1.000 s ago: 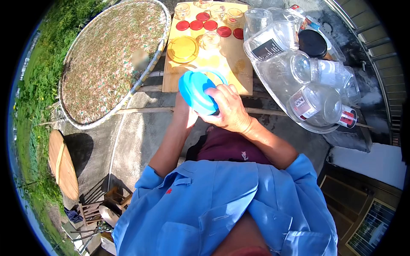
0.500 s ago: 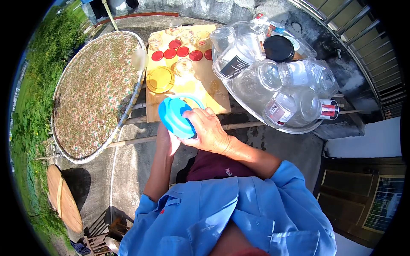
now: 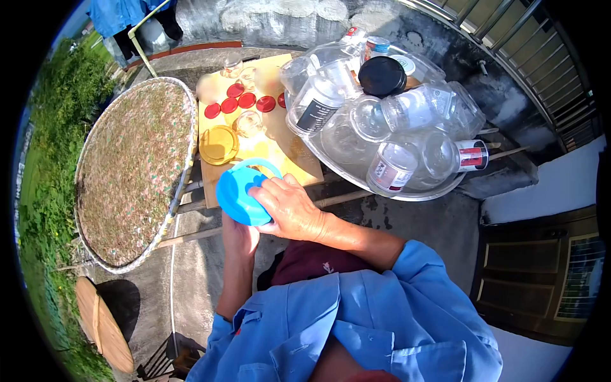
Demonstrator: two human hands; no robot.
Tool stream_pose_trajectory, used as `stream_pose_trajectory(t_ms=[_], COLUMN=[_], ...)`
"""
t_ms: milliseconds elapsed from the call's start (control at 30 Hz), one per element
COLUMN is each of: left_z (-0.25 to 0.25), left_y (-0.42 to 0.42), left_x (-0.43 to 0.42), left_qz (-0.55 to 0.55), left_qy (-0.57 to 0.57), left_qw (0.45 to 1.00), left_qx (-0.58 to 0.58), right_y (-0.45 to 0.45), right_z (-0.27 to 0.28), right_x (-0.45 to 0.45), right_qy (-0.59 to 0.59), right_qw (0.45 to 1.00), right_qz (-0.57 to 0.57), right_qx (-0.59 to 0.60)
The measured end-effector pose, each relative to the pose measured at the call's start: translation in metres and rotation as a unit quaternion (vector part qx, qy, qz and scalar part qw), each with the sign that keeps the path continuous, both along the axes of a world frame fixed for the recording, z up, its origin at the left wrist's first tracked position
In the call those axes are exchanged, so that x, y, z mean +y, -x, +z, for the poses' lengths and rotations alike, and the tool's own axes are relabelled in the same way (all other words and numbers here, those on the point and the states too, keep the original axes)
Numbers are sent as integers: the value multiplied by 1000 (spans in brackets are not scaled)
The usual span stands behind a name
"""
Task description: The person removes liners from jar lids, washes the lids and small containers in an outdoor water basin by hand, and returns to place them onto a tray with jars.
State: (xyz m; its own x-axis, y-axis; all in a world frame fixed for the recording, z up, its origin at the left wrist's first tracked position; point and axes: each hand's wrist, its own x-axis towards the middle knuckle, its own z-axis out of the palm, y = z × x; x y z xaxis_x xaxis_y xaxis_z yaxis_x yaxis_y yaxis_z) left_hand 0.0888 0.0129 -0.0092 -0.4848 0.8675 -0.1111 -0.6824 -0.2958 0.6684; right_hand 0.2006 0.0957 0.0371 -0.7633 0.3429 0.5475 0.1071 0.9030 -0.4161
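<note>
Both of my hands are on a round blue plastic lid [image 3: 237, 192], just in front of the near edge of a wooden board. My right hand [image 3: 287, 207] lies over its right side with curled fingers. From below, my left hand [image 3: 240, 237] supports the lid, its fingers mostly hidden behind it. A paler blue curved band [image 3: 262, 164] shows along the far side; whether it belongs to the lid I cannot tell. On the board [image 3: 305, 167] beyond are a yellow lid [image 3: 218, 144], several red lids [image 3: 247, 100] and a small clear jar [image 3: 248, 123].
To the right, a wide metal tray [image 3: 347, 180] is heaped with clear plastic jars [image 3: 391, 167], one with a black lid [image 3: 382, 76]. A large round woven tray [image 3: 137, 172] of dried bits stands left. Bamboo poles [image 3: 197, 237] run beneath. A wooden disc [image 3: 105, 325] leans at lower left.
The view has shifted, so the board, trays and hands appear further left and most sit lower. My hands keep nearly the same grip on the blue lid.
</note>
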Motion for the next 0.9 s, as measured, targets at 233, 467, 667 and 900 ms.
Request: stream_pose_trajectory(t_ms=[233, 467, 667, 900], left_z=[-20, -2, 40, 46], left_y=[7, -4, -28, -48], left_x=[-3, -6, 5, 12], left_qz=[21, 27, 105, 99], left_qy=[67, 70, 131, 60], left_qw=[997, 997, 971, 982], left_qx=[-42, -10, 170, 151], right_y=[-8, -25, -41, -67], right_z=[-3, 7, 16, 36], right_x=[0, 7, 11, 22], right_qy=[90, 105, 85, 78], right_qw=[994, 990, 992, 992], right_qz=[55, 79, 80, 74], right_qx=[21, 51, 46, 72])
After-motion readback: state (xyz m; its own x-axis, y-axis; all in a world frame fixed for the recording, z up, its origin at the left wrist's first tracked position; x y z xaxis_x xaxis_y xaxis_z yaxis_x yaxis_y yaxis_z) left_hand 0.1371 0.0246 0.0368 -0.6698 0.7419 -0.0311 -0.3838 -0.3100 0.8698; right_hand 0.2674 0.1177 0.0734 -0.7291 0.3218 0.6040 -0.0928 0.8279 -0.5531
